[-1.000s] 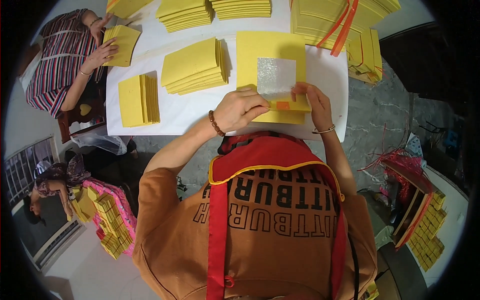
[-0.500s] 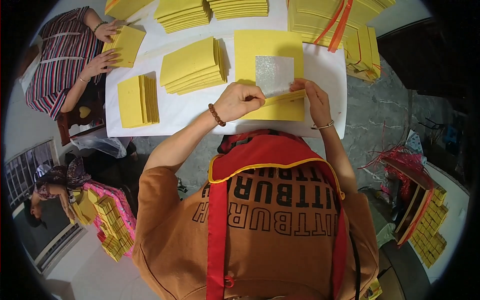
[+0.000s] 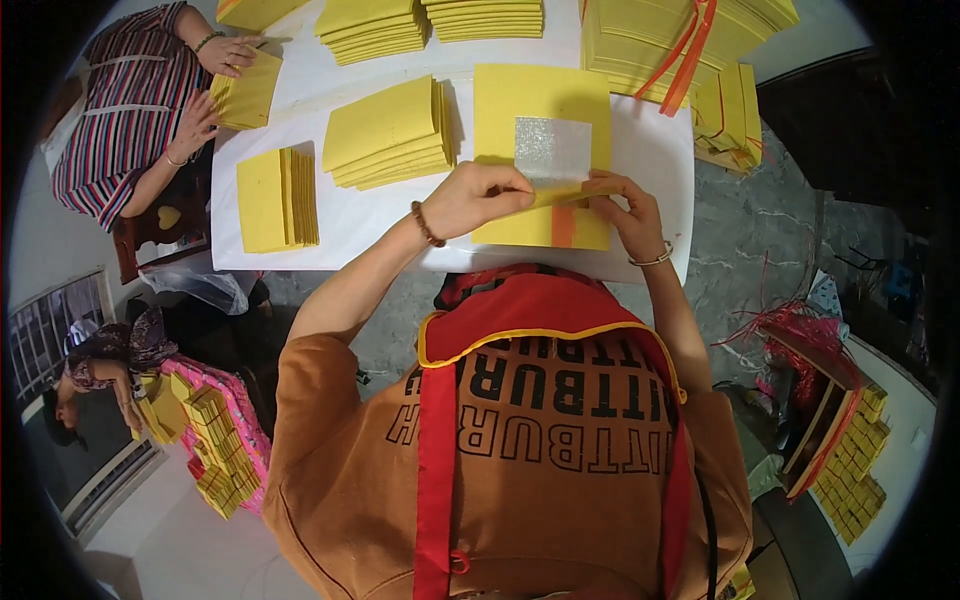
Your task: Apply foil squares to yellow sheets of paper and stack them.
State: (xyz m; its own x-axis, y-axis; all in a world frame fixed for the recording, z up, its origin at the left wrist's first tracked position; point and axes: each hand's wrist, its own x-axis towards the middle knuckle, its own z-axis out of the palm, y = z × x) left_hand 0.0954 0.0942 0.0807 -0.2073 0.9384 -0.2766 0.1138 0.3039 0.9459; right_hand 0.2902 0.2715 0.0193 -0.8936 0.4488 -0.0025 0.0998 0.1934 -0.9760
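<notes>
We find the left hand (image 3: 478, 198) curled, thumb and fingers pinched on the left end of a folded yellow sheet (image 3: 560, 195), with the forearm running down and left to a beaded bracelet at the wrist. The right hand (image 3: 625, 208) meets it from the other side, fingertips pressed on the right end of the same sheet, wrist bent inward and ringed by a thin bangle. Both hands are closed on the sheet, which they hold just above a larger yellow paper stack (image 3: 541, 150) bearing a silver foil square (image 3: 552, 148) and a short orange stripe near its front edge.

The stack lies at the near edge of the white tabletop (image 3: 650, 160), directly ahead of the person's chest. Left of it sits a fanned pile of yellow sheets (image 3: 388, 132), close but apart; further left, a smaller pile (image 3: 276, 198) (stood near the tabletop's left edge). Bare white surface shows to the right of the working stack and between the piles. Tall bundles tied with orange ribbon (image 3: 680, 45) crowd the far right corner. At the far left, another person's hands (image 3: 212, 85) handle a separate yellow pile.
</notes>
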